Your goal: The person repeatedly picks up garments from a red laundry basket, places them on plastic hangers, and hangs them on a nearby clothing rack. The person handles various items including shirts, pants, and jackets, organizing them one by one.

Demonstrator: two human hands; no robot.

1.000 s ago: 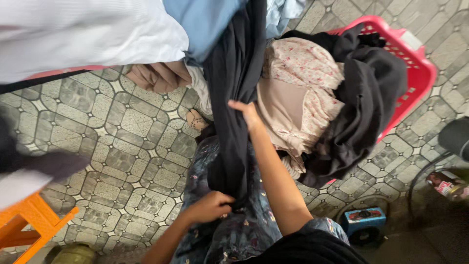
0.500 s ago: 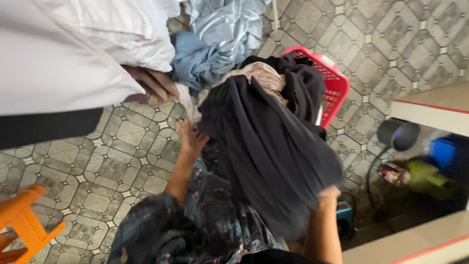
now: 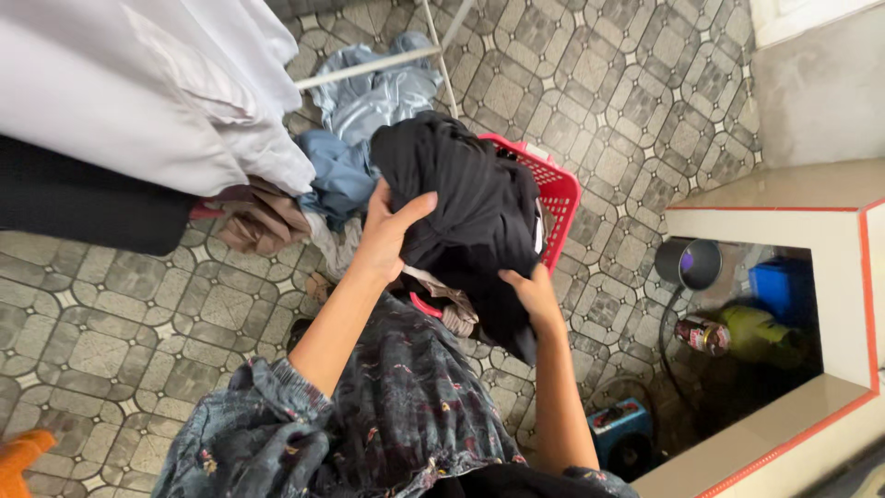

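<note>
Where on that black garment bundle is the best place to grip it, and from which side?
Judging by its pose, the black garment is bunched over the red basket. Grip the bundle's outer flanks, as the left hand and right hand do, coming from the near side; the loose tail hangs below.

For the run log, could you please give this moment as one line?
left hand: on black cloth | right hand: gripping cloth's lower edge | cloth: bunched over red basket

floor: grey patterned tiled floor (image 3: 608, 83) | top left: white cloth (image 3: 111, 101) hanging over a dark garment (image 3: 83, 217) | beside it: crumpled light-blue fabric (image 3: 369, 101), brown bunched cloth (image 3: 263, 217) | right: tiled red-edged ledge (image 3: 784, 189), dark round pot (image 3: 690, 263), blue box (image 3: 782, 288), yellow-green bottle (image 3: 751, 334) | bottom left: orange stool corner (image 3: 18, 456)
</note>
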